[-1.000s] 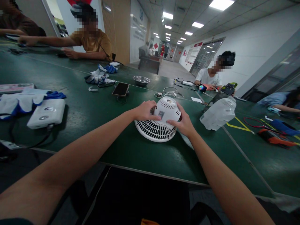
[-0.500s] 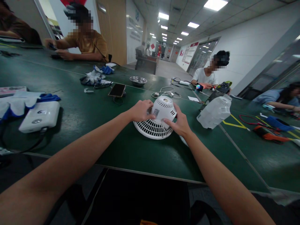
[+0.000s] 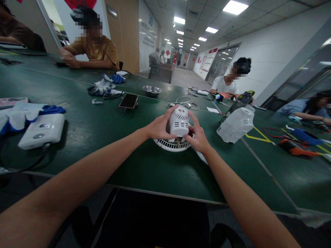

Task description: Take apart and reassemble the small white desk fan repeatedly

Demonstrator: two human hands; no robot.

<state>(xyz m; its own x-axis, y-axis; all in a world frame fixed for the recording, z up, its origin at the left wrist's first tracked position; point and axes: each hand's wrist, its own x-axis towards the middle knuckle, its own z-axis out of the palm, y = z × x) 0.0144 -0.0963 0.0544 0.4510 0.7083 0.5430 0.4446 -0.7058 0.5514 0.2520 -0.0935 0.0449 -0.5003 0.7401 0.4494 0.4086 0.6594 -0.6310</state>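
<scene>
Between my two hands is a white slotted fan motor cover (image 3: 179,124), standing over a round white fan grille (image 3: 173,146) that lies on the green table. My left hand (image 3: 162,126) grips the cover's left side, thumb along its lower edge. On the other side my right hand (image 3: 197,134) holds it with the fingers up its flank and the thumb low at the front. A small gap with darker parts shows between the cover and the grille. Part of another white piece (image 3: 202,157) peeks out beneath my right wrist.
A translucent white plastic housing (image 3: 236,124) stands to the right. Beyond my hands are a metal bowl (image 3: 152,91), a phone (image 3: 128,101) and coiled cable (image 3: 183,103). Gloves (image 3: 23,113) and a white box (image 3: 42,131) lie left. Other people sit around the table.
The cover has turned, so its label is gone from view and side slots face me. It appears raised off the grille at the front. My left fingers have moved up its side.
</scene>
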